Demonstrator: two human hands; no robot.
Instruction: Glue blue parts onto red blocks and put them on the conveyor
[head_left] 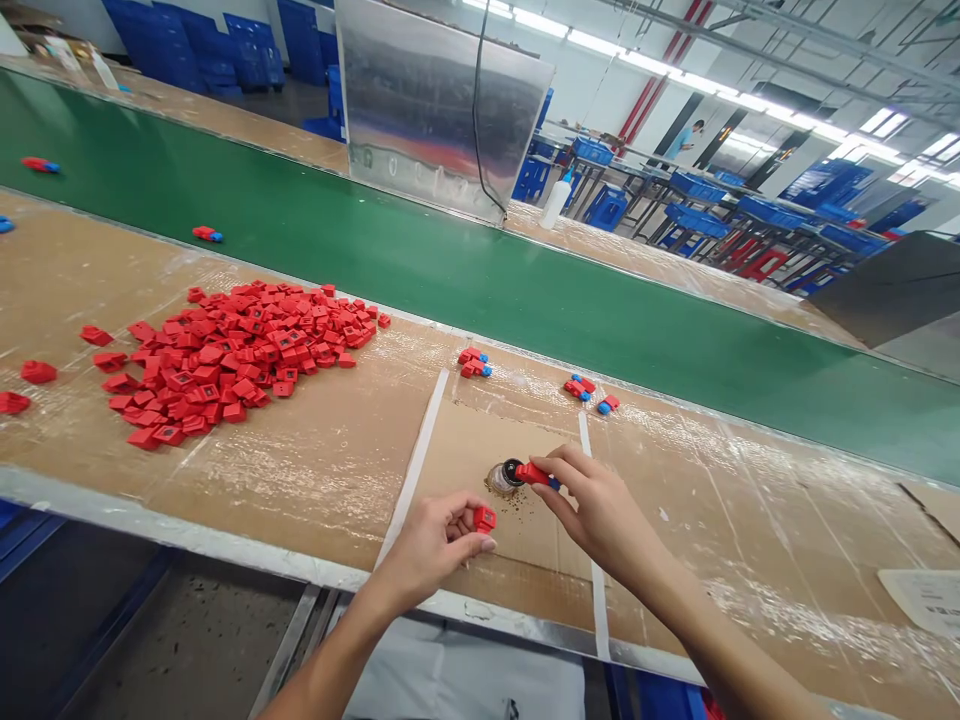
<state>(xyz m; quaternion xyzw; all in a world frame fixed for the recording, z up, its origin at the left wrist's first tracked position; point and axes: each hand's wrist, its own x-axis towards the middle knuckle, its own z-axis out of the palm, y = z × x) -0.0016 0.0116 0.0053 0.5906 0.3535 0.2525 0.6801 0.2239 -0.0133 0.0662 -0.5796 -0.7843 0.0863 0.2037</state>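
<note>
My left hand [435, 540] pinches a small square red plastic part [484, 518] between thumb and fingers, above the cardboard work surface [337, 480]. My right hand [592, 500] holds a slim red plastic part with a blue end [534, 474] by its middle. That part's tip rests in the dark mouth of a small metal-rimmed jar [502, 478], which stands on the cardboard between white tape strips. Brown specks are scattered around the jar. The hands are close together but apart.
A large heap of square red parts [240, 360] lies to the left. Small groups of red-and-blue parts [474, 362] lie beyond my hands. A green conveyor belt [450, 290] runs behind the bench, with a metal panel [442, 100], a white squeeze bottle [556, 200] and blue crates [694, 220] farther back.
</note>
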